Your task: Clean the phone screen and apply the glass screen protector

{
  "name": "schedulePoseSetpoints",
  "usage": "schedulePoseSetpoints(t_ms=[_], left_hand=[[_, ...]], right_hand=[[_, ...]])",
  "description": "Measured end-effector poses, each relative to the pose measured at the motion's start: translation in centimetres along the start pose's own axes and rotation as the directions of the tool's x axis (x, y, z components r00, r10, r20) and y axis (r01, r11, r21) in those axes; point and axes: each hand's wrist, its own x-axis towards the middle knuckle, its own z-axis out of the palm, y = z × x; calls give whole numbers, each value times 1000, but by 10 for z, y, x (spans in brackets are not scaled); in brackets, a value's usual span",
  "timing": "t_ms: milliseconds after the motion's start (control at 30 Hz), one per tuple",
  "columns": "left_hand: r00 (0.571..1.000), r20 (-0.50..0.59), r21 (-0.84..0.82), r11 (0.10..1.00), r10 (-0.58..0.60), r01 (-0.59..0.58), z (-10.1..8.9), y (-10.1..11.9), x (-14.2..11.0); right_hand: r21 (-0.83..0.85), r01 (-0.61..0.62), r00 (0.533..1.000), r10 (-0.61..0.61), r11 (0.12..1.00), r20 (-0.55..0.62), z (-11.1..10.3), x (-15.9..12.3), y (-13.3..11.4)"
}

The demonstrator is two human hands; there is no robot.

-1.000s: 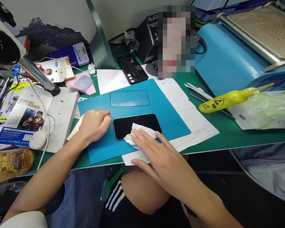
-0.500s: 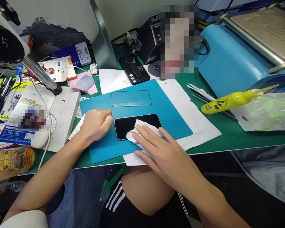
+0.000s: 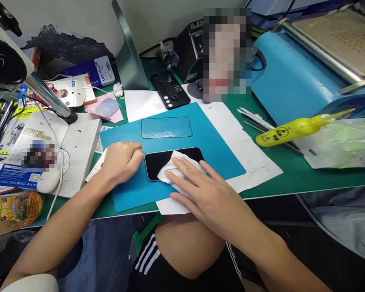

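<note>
A phone with a black screen lies face up on the blue mat. My right hand presses a folded white tissue onto the screen, fingers laid out along it. The tissue and fingers cover the phone's lower right part. Just off the phone's left end, my left hand rests on the mat in a loose fist, with nothing showing in it. Behind the phone lies a clear screen protector with a thin black border.
A black phone case lies on white paper at the back. To the right are a yellow-handled tool, tweezers and a large blue machine. Leftward stand a microscope post and several packages.
My right hand and the tissue have shifted very slightly left over the screen. The whole view has drifted a little left. My left hand keeps its fist beside the phone.
</note>
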Motion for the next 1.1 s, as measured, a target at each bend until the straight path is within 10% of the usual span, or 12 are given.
schedulePoseSetpoints(t_ms=[1100], left_hand=[[999,-5,54,998,34,-34,-3,0,0]], right_hand=[[39,-24,999,26,999,-37,8,32,-20]])
